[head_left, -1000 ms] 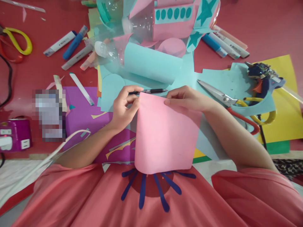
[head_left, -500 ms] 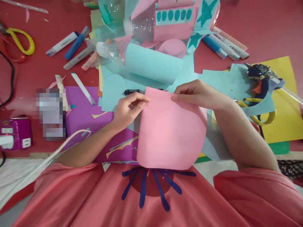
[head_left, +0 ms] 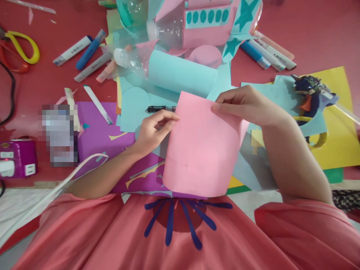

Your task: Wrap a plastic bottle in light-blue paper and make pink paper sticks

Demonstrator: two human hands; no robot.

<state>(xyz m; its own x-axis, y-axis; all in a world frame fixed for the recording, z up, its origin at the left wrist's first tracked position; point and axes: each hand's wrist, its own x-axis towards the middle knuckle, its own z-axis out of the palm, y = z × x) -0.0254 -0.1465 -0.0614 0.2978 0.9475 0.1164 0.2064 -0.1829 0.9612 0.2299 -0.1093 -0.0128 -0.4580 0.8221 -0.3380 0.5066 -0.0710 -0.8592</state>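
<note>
A pink paper sheet (head_left: pixel 201 150) is held up in front of my chest, its lower part curving under. My left hand (head_left: pixel 156 129) pinches its left edge between thumb and fingers. My right hand (head_left: pixel 243 105) pinches the top edge near the upper right. Just beyond the sheet lies a clear plastic bottle wrapped in light blue paper (head_left: pixel 180 73), with a white cap. A black pen (head_left: pixel 159 109) lies beside my left hand, partly hidden by the sheet.
Markers (head_left: pixel 90 50) lie at the back left and right. A pink-wrapped bottle (head_left: pixel 206 30) stands out at the back. Yellow-handled scissors (head_left: pixel 33 48), a phone (head_left: pixel 62 135), a purple power adapter (head_left: pixel 19 159), a glue gun (head_left: pixel 306 88) and purple paper (head_left: pixel 98 131) surround the work.
My right hand has moved up and slightly right, raising and tilting the pink sheet. Its lower edge has risen too. My left hand stays almost in place.
</note>
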